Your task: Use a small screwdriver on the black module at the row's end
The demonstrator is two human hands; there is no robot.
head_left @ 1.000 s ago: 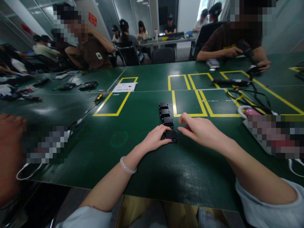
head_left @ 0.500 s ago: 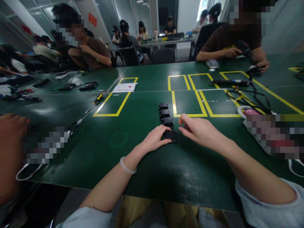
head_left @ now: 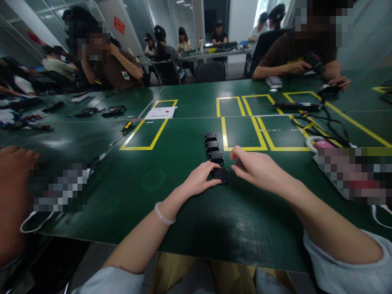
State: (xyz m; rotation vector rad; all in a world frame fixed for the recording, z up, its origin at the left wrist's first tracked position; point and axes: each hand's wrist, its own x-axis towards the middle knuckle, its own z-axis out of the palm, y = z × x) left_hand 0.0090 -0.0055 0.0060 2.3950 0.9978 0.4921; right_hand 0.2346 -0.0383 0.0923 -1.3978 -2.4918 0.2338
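A: Report the worktop, left side first.

B: Green worktop [head_left: 183, 228]. At the far left, another person's hand [head_left: 14, 196] rests at the edge, partly blurred. Beyond it lies a screwdriver [head_left: 124, 130] with a yellow-and-black handle, beside a yellow-taped box [head_left: 150, 124]. A white sheet [head_left: 161, 112] sits at that box's far end.

A: The person's own left hand?

B: Left hand [head_left: 199, 179] lies palm down on the worktop, a pale bangle [head_left: 163, 215] on the wrist. Its fingertips press the left edge of the nearest black block [head_left: 221, 174]. It steadies the block rather than closing around it.

A: Where does that block stand?

B: At the near end of a row of four black blocks [head_left: 213, 150], running away from the person, each just beside the next. The row sits just left of another taped box [head_left: 243, 132].

A: Right hand?

B: Right hand [head_left: 259, 169] hovers just right of the nearest block, fingers curled, pinching a small dark-pink item [head_left: 239, 164]. What it is, I cannot tell.

A: Further right?

B: Black cables [head_left: 318, 122] trail over the tape lines. A white tray [head_left: 315, 141] edge shows beside a blurred patch. Across the worktop, a seated person [head_left: 294, 53] grips a black tool [head_left: 315, 63].
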